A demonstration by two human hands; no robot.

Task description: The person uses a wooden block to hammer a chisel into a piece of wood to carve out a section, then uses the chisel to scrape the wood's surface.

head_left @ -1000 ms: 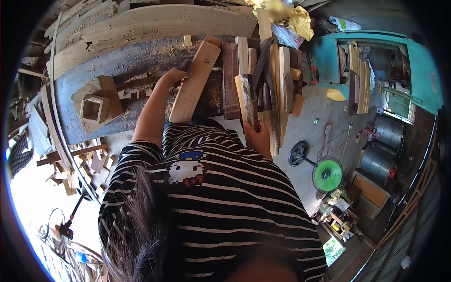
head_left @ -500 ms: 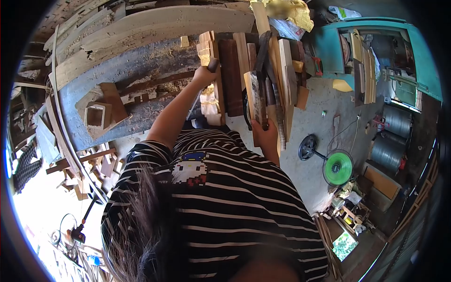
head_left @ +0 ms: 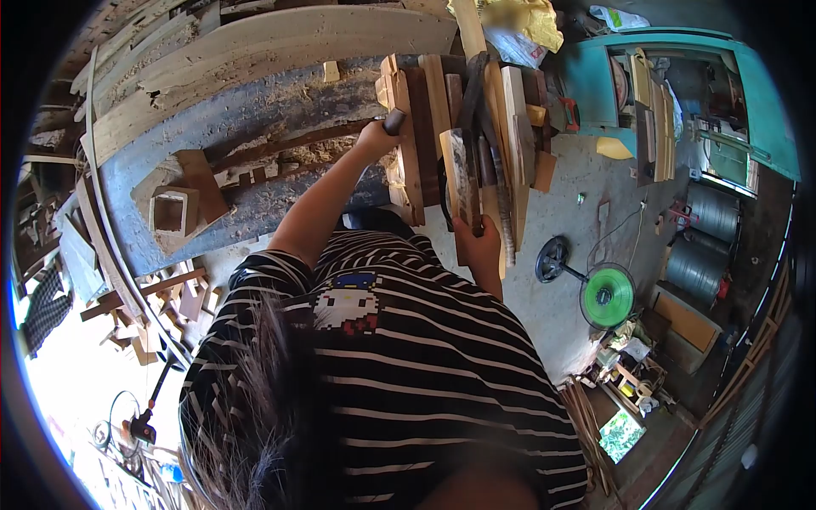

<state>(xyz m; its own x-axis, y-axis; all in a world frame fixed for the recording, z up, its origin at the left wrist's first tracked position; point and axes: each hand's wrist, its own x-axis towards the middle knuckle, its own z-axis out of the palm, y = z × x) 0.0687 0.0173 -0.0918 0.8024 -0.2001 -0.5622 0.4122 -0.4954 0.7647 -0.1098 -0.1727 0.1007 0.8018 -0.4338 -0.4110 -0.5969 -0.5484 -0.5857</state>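
Note:
My left hand (head_left: pixel 375 140) is wrapped round a short dark handle (head_left: pixel 393 121), beside a row of light wooden pieces (head_left: pixel 393 89) at the left side of upright-lying boards. Right of them lies a dark reddish-brown board (head_left: pixel 422 127). My right hand (head_left: pixel 478 242) is closed at the near end of a narrow wooden piece (head_left: pixel 460 174) with a worn, pale face; its exact hold is partly hidden. Dark bars (head_left: pixel 481 102) lie across the boards just beyond that hand.
A dusty dark bench (head_left: pixel 280 98) holds sawdust and a small square wooden frame (head_left: pixel 174 211). Long planks (head_left: pixel 280 38) lie behind it. On the right are a green fan (head_left: pixel 607 296), a teal cabinet (head_left: pixel 595 93) and metal drums (head_left: pixel 712 212).
My left hand and the dark handle have shifted slightly right, along with the light wooden pieces. The view has moved a little; my right hand keeps nearly the same place.

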